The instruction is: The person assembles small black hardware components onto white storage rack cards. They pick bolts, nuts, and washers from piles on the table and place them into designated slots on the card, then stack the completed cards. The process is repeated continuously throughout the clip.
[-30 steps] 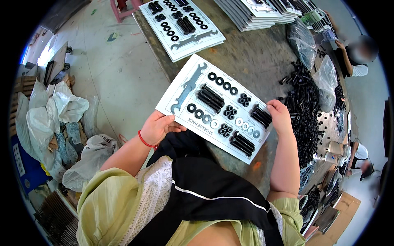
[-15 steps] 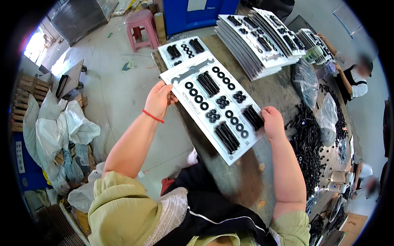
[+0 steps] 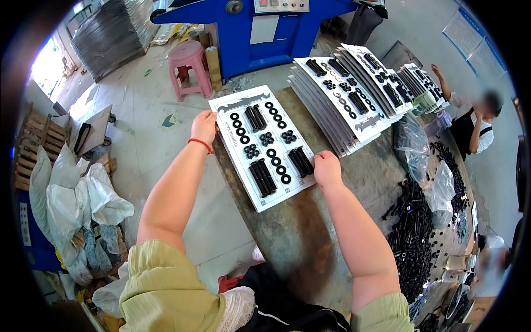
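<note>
Bench [image 3: 370, 180]: one, worn top. Stacked cards [image 3: 332, 94]: several leaning piles, far side; visible fronts filled. Loose bolts [image 3: 408, 232]: one black heap, right side, uncarded. Held card [image 3: 261, 150]: one, white, over the bench's left edge, whether resting there unclear; layout looks complete, no gap seen. Left hand [image 3: 206, 127]: pinching its left edge. Right hand [image 3: 327, 167]: pinching its right edge. Wrench [image 3: 241, 103]: one, grey. Carded bolts [image 3: 263, 178]: three groups. Washers [image 3: 240, 128]: three rows. Nuts [image 3: 266, 138]: three clusters.
</note>
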`<state>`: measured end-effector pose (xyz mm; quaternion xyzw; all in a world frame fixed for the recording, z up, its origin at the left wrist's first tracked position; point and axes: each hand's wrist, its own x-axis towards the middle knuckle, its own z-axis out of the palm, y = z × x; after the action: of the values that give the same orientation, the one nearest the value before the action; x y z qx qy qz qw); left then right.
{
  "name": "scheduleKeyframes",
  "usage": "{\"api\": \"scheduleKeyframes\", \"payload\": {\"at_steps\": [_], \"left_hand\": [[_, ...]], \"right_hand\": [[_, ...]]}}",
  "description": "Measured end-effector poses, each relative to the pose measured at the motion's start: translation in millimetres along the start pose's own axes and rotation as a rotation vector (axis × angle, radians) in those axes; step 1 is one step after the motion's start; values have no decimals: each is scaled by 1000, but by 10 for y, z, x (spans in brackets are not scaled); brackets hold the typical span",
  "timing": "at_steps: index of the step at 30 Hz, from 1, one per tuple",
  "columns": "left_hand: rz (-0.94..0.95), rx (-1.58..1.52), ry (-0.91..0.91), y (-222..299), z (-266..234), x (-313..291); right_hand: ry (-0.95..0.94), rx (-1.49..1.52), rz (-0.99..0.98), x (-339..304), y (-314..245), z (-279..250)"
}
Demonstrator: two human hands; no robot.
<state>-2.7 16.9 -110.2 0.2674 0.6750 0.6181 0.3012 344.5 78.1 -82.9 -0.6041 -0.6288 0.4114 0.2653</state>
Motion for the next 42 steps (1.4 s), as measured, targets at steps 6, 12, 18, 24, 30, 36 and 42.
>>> {"api": "scheduleKeyframes", "payload": {"at_steps": [6,12,18,24,30,36,42], "left_hand": [[-32,-9,66,-141,-25,123],[112,202,105,-353,-62,168],[326,-123,-121,260,799,-1388],[483,-37,-540,487,1706,-3257],[548,-156,-1015,547,2743,-4738],[559,-93,-1308,743,3252,-5735],[649,57,-1441,920,3662,-6194]], "right_hand": [[-16,-150,-126,2,-17,-38],[141,-76,-453,-547,308,-710],[431,-217,-340,-1661,1290,-1913],[870,-279,-160,-3124,2102,-3063],[1386,-613,213,-5142,3176,-4237],[1555,-753,891,-7256,4706,-5249],[1684,-59,797,-8103,5398,-5611]]}}
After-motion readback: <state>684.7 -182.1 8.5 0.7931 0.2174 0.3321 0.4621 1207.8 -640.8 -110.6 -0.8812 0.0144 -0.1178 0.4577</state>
